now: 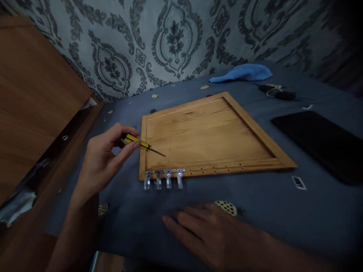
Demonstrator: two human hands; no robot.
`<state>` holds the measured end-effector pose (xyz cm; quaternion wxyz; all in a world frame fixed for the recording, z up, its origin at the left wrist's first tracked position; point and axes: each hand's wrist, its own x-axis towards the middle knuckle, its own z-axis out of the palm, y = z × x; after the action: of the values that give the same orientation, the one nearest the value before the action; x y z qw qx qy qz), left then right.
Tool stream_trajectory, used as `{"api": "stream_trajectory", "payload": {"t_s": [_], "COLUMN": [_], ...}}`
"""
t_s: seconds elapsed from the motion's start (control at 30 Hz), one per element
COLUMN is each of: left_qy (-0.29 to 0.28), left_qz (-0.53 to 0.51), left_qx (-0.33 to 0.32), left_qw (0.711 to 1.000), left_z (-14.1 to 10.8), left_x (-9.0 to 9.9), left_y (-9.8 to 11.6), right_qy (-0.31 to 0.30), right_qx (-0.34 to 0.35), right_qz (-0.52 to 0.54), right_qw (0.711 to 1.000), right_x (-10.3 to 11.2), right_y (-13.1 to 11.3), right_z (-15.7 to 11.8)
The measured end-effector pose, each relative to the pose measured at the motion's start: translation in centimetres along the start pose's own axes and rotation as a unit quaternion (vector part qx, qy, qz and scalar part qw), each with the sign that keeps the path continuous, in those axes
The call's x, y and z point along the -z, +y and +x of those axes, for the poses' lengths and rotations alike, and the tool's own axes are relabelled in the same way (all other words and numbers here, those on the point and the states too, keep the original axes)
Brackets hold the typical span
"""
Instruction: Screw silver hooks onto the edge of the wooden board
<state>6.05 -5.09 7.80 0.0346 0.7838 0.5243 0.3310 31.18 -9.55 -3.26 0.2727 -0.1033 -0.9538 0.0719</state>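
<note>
Between the thumb and fingers of my left hand point(106, 158) is a yellow and black screwdriver point(138, 142), its thin shaft pointing right and down over a wooden panel point(198, 132). The panel has a raised frame and lies flat on the dark cloth. Several metal hooks point(168, 179) sit in a row along its near edge at the left, with screw heads showing on some. Small dark holes run along the same edge to their right. My right hand point(205, 230) rests on the cloth in front of the panel, fingers extended, holding nothing I can see.
A blue cloth point(244, 72) lies at the back near the patterned wall point(176, 37). Dark-handled tools point(278, 92) and a black flat slab point(320, 141) are on the right. Wooden furniture point(36, 98) stands at the left.
</note>
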Motion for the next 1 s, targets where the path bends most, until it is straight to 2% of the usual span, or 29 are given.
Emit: {"api": "stream_trajectory", "payload": {"t_s": [0.17,0.37,0.7,1.0], "left_qy": [-0.045,-0.053,-0.070,-0.067], "left_qz": [-0.039,-0.032,-0.012,0.028], "left_qx": [-0.017,-0.041,-0.064,-0.124], "left_qw": [0.998,0.997,0.995,0.990], "left_z": [-0.2,-0.6,-0.7,-1.0], "left_x": [-0.1,0.7,0.3,0.1], "left_y": [-1.3,-0.4,0.3,0.7], "right_qy": [0.002,0.029,-0.006,0.019], "right_qx": [0.001,0.006,-0.005,0.004], "right_qz": [-0.008,-0.010,-0.019,-0.021], "right_qw": [1.000,0.999,1.000,1.000], "right_x": [-0.4,-0.8,-0.7,-0.6], "right_y": [-0.1,0.1,0.0,0.1], "right_z": [-0.3,-0.3,-0.3,-0.1]}}
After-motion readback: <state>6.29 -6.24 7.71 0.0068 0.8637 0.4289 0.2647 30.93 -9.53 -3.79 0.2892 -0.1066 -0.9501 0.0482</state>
